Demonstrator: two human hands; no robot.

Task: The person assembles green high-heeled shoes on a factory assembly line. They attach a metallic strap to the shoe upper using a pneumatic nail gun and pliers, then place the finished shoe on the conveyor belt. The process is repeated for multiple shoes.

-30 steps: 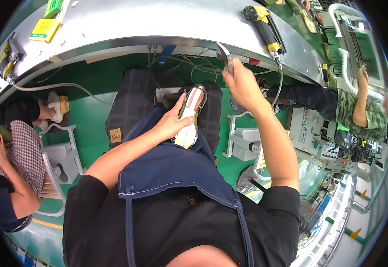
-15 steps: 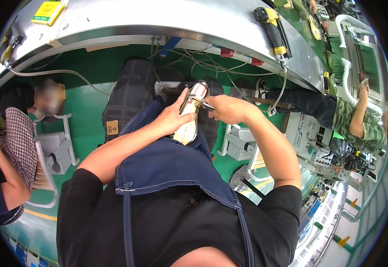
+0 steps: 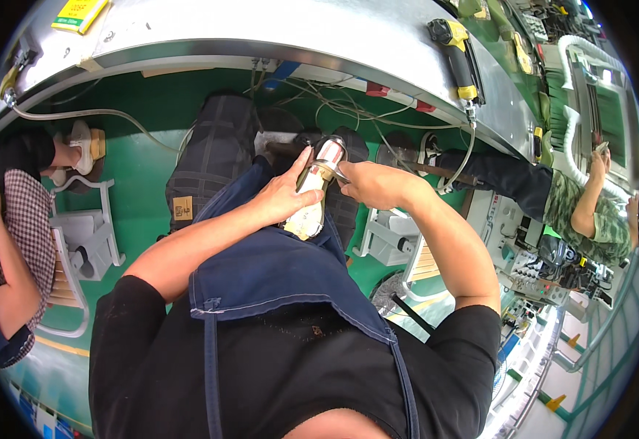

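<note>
A long sole-shaped piece, seemingly a shoe on its last (image 3: 308,221), lies across my lap over the blue apron (image 3: 275,267). Its near end is cream with a ragged edge; the far end is shiny with a red and white patch. My left hand (image 3: 287,196) grips it from the left, thumb across the middle and fingers along its side. From the right, my right hand (image 3: 374,183) is closed around a small grey metal tool (image 3: 327,167) that touches the middle of the piece. The tool's kind is mostly hidden by my fingers.
Ahead runs a metal bench (image 3: 261,29) holding a yellow-black power tool (image 3: 457,58) with a hose and a yellow-green box (image 3: 79,14). Cables (image 3: 356,110) hang below it. Co-workers sit at the left, in a checked apron (image 3: 30,212), and at the right in a camouflage shirt (image 3: 590,212).
My right hand has shifted slightly, and the metal tool shows a bit less beside its fingers. The left hand keeps its hold. The co-worker at the left has leaned.
</note>
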